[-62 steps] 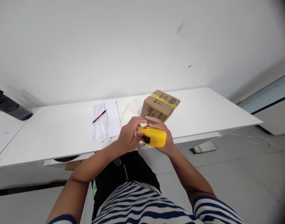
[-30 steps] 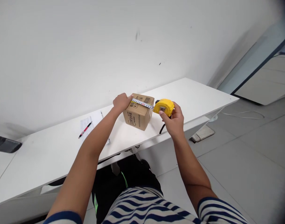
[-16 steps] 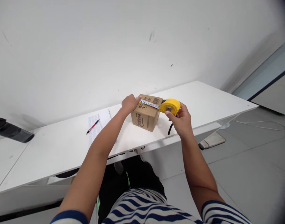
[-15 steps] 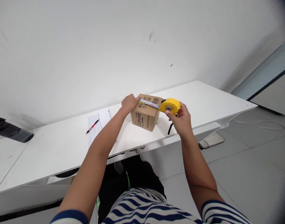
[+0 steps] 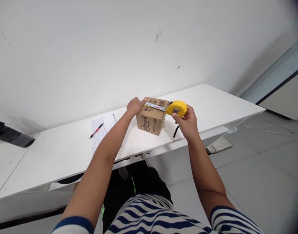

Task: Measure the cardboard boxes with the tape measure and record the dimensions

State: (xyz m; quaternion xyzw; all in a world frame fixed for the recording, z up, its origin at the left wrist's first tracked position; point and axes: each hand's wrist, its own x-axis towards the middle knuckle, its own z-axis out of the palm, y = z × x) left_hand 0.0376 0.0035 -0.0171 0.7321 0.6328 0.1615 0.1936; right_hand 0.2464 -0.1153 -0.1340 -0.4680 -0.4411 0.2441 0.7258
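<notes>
Yellow plastic tape measure [image 5: 177,108]: case clamped in your right grip [image 5: 189,122], just right of the brown cardboard box [image 5: 150,123] on the white rectangular worktop [image 5: 58,146]. White numbered blade [image 5: 154,106] crosses the box top; your left grip [image 5: 134,106] pins its end.

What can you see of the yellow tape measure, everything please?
The tape measure has a rounded yellow case, plastic-looking, with a black strap hanging below. The right hand grips it beside the cardboard box. Its white, numbered blade lies drawn out across the box's top, the left hand at its other end.
</notes>
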